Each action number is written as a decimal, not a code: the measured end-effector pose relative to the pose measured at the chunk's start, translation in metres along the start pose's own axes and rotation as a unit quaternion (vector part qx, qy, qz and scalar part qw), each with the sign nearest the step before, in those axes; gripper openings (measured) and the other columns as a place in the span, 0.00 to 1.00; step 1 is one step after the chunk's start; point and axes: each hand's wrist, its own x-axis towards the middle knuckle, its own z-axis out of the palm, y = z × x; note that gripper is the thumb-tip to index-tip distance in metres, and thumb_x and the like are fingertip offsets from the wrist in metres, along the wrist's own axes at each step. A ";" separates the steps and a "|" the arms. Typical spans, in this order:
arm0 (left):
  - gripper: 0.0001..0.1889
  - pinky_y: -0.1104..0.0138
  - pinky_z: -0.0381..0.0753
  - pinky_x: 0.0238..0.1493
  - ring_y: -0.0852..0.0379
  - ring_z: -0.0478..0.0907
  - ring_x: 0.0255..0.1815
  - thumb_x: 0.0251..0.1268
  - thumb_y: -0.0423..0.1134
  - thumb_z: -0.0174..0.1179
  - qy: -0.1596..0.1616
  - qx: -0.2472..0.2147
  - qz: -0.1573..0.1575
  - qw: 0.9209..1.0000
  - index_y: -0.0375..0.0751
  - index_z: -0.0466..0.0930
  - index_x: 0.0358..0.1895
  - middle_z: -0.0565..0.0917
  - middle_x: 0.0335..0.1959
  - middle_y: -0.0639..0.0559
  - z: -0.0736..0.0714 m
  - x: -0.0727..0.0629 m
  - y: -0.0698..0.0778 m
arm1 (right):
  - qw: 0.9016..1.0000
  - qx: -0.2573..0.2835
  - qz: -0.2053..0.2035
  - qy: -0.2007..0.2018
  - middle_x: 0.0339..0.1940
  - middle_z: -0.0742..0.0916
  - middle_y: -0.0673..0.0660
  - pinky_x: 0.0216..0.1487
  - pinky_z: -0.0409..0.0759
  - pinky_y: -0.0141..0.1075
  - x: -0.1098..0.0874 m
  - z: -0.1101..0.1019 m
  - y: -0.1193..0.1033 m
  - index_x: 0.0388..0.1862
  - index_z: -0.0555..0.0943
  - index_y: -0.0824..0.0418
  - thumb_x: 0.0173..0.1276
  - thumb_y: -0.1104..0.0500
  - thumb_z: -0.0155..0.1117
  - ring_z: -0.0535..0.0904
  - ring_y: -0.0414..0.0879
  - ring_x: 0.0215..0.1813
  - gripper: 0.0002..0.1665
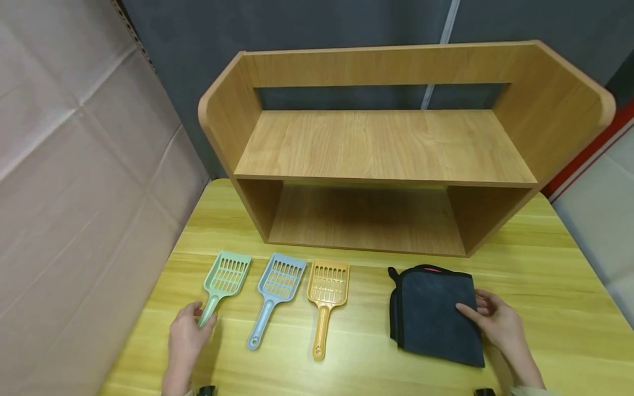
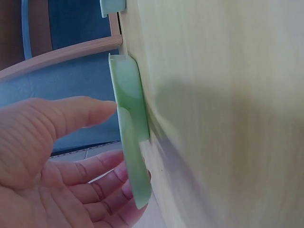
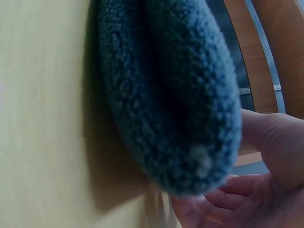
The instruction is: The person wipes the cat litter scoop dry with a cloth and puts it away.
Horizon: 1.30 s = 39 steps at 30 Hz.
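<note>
A green slotted litter scoop (image 1: 228, 274) lies at the left of the row, and my left hand (image 1: 187, 335) holds its handle. The left wrist view has the thumb on one side of the green handle (image 2: 133, 161) and the fingers behind it. To its right are a blue litter scoop (image 1: 282, 278) and a yellow one (image 1: 328, 283), untouched. My right hand (image 1: 500, 324) grips the right edge of a folded dark cloth (image 1: 436, 313) with black binding and a small loop, thumb on top. In the right wrist view the cloth's fuzzy fold (image 3: 190, 95) hides part of the fingers.
A two-level wooden shelf (image 1: 386, 146) stands at the back of the yellow wood-grain table (image 1: 366, 335). A pale padded wall (image 1: 89, 192) runs along the left, and a dark grey panel (image 1: 322, 25) stands behind the shelf.
</note>
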 end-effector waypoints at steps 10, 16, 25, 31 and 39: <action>0.21 0.52 0.75 0.31 0.37 0.77 0.32 0.47 0.28 0.67 0.007 -0.008 0.006 1.000 0.18 0.74 0.44 0.79 0.32 0.30 0.004 0.003 -0.004 | 0.999 -0.025 0.012 -0.031 0.33 0.79 0.59 0.34 0.74 0.35 0.004 0.001 -0.001 0.56 0.67 0.82 0.58 0.42 0.68 0.71 0.44 0.32 0.47; 0.18 0.55 0.75 0.30 0.38 0.77 0.31 0.46 0.26 0.66 0.021 -0.015 0.014 1.000 0.19 0.76 0.41 0.80 0.30 0.31 0.007 0.004 -0.005 | 0.998 -0.015 0.033 -0.049 0.33 0.79 0.60 0.31 0.73 0.34 0.003 -0.001 -0.001 0.54 0.68 0.81 0.58 0.41 0.66 0.71 0.46 0.32 0.46; 0.14 0.57 0.77 0.29 0.39 0.79 0.31 0.49 0.25 0.64 0.016 -0.016 0.011 1.000 0.19 0.77 0.40 0.81 0.31 0.31 0.010 0.007 -0.007 | 0.997 0.035 0.046 -0.047 0.41 0.81 0.66 0.30 0.74 0.29 0.000 -0.003 -0.001 0.56 0.68 0.79 0.59 0.41 0.66 0.74 0.43 0.35 0.45; 0.12 0.56 0.77 0.29 0.39 0.80 0.30 0.48 0.25 0.64 0.035 -0.013 0.017 0.999 0.20 0.78 0.38 0.82 0.30 0.32 0.011 0.007 -0.007 | 0.998 0.043 0.043 -0.028 0.31 0.81 0.54 0.29 0.71 0.27 -0.003 -0.001 -0.003 0.52 0.72 0.75 0.60 0.45 0.67 0.70 0.39 0.30 0.37; 0.11 0.48 0.76 0.34 0.34 0.79 0.33 0.49 0.22 0.61 0.042 -0.017 0.025 0.999 0.19 0.77 0.38 0.81 0.31 0.28 0.009 0.006 -0.006 | 0.997 0.062 0.047 -0.020 0.31 0.80 0.52 0.29 0.70 0.27 -0.006 -0.001 -0.007 0.54 0.71 0.74 0.60 0.45 0.67 0.69 0.36 0.29 0.37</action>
